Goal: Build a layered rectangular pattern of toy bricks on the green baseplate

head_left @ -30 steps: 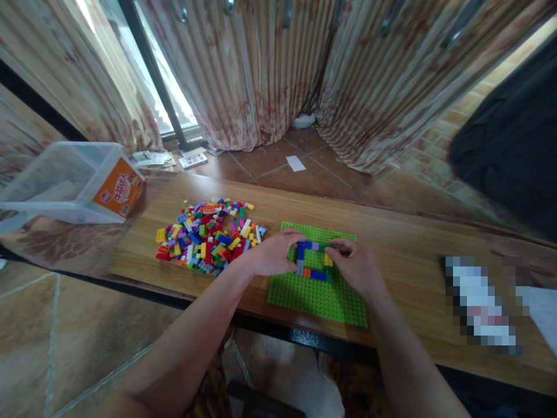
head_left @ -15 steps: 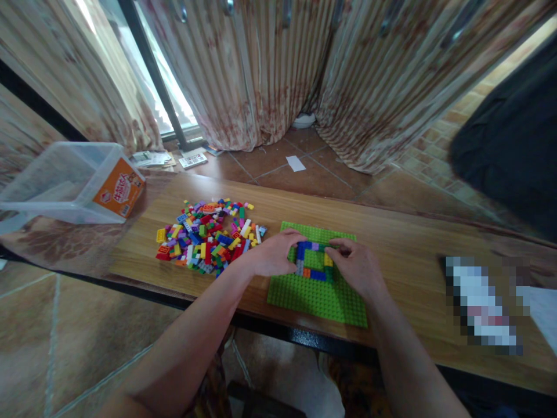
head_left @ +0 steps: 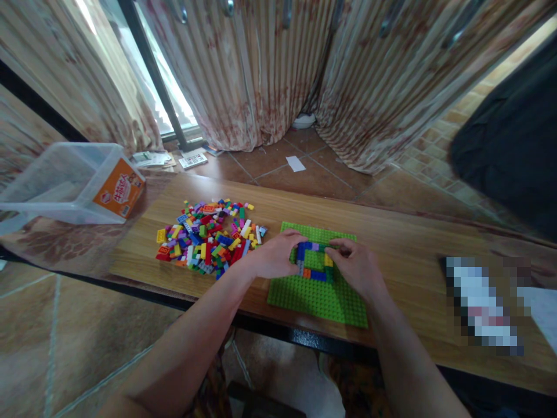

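Left hand (head_left: 277,254), right hand (head_left: 355,264) flank one brick frame (head_left: 318,276) on one baseplate (head_left: 317,303).

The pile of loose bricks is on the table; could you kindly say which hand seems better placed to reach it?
Probably the left hand: it is at the side of the brick outline nearer the pile of loose bricks, while the right hand is at the opposite side, with the left in between.

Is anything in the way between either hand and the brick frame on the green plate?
Nothing visible is. The left hand is at the left side of the frame, the right hand at its right; the loose bricks lie left of the plate.
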Tool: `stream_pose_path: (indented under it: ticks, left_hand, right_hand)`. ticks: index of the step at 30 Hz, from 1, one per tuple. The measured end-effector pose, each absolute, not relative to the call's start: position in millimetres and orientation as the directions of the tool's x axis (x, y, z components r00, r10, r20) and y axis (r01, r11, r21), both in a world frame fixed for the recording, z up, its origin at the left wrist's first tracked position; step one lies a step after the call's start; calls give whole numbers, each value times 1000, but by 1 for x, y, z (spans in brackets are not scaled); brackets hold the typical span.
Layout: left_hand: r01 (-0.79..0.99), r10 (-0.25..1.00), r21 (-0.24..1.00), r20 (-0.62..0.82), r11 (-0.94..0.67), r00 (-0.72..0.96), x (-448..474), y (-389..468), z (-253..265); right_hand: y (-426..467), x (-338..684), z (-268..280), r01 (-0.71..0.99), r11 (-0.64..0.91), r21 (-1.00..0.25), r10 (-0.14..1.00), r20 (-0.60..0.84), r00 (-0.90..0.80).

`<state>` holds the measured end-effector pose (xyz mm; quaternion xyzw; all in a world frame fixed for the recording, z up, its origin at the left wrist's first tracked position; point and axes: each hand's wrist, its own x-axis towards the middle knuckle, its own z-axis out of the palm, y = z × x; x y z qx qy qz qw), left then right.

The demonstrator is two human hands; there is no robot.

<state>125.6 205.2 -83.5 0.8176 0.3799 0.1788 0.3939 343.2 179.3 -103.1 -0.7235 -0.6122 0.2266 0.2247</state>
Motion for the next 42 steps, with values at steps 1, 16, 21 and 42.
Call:
stream_pose_path:
  ticks: [1, 16, 21, 42]
  left_hand:
    - [477, 764, 781, 0, -402, 645, 125, 205, -84]
    - [486, 767, 759, 27, -433, 641, 127, 204, -86]
    - [493, 754, 744, 22, -451, 656, 126, 203, -88]
    - [500, 885, 779, 145, -378, 443, 102, 216, -81]
  right_hand:
    - [179, 343, -103, 785, -148, -601, 988, -51, 147]
    - [179, 343, -102, 797, -129, -590, 991, -43, 129]
    - [180, 344, -103, 800, -128, -586, 991, -40, 129]
    - [179, 346, -103, 820, -112, -561, 993, -43, 106]
